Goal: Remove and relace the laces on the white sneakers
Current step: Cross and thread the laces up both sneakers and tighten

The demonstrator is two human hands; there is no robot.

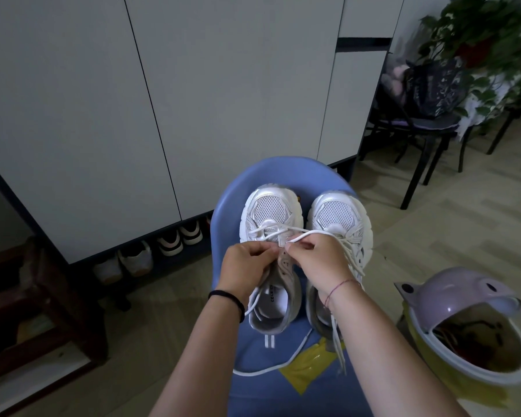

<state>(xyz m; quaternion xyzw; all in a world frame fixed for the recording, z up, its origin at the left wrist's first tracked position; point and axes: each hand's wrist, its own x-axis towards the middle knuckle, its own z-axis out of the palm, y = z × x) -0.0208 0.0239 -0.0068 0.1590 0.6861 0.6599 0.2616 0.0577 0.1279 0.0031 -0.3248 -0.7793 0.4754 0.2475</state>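
Surface: blue plastic chair (pixel 283 392), seat near, curved back far. Yellow patch (pixel 307 368) on the near right of the seat. Pale tiled floor (pixel 169 341) all round; room is dim.

Both sneakers are on the seat side by side, toes against the chair back, heels near. White mesh toes, silver-grey trim.
- left sneaker (pixel 269 212): upper eyelets bare, tongue exposed, only the far rows threaded.
- right sneaker (pixel 337 215): laced up, ends hanging off the near edge of the seat.
- lace (pixel 271 370): slack end curves across the near seat, runs up past the left wrist.

left hand (pixel 247 263): fingers curled, pinching the lace over the left sneaker's tongue. Black band (pixel 227 299) on that wrist.
right hand (pixel 316 260): fingers pinching a loop of the same lace just beside the left hand. Thin red string (pixel 340 285) on that wrist. This forearm covers the right sneaker's heel.

Around:
- near right, on the floor: yellow bin (pixel 463 365), lilac lid tipped open.
- left: dark wooden furniture (pixel 42 296).
- far: white cabinet (pixel 193 100), row of shoes (pixel 163 248) under it.
- far right: black chair (pixel 418 139) with a dark bag (pixel 433 85), leafy plant (pixel 487 31) behind.
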